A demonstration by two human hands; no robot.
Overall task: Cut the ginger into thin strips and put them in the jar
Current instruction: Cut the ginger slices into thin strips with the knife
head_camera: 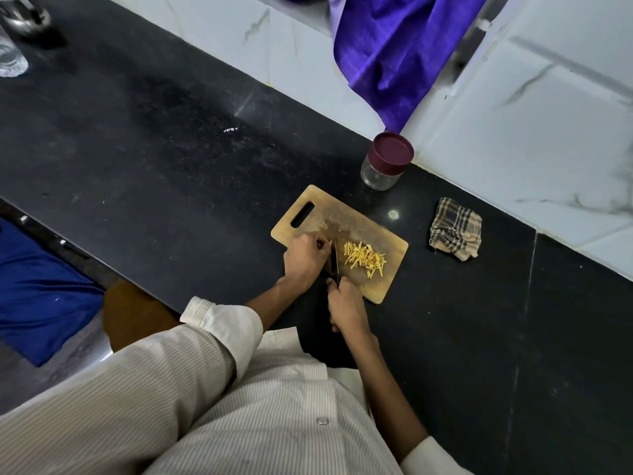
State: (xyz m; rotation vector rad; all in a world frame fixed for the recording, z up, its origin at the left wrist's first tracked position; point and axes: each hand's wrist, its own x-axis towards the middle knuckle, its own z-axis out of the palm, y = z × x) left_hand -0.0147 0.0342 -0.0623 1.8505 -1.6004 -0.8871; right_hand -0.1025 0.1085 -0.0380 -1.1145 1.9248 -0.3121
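- Upper left of the frame: a clear glass object [12,60] on the dark speckled stone bench [154,138].
- Lower left: blue cloth [37,296] below the bench edge.
- Centre: a wooden cutting board [346,214]; the left hand [305,260] pinches a ginger piece against it, the right hand [346,308] grips a knife [335,260].
- Just right of the blade: yellow ginger strips [365,259] piled on the board.
- Above the board: a lidded glass jar [385,162].
- Right: a folded checked cloth [455,228]; white marbled wall tiles [534,132] and purple fabric [394,56] behind.

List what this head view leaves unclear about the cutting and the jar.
- Uncut ginger: hidden under the left hand on the cutting board.
- Knife handle: covered by the right hand.
- Jar contents: lid on, glass too small to read.
- Top-left glassware: cut off by the edge.
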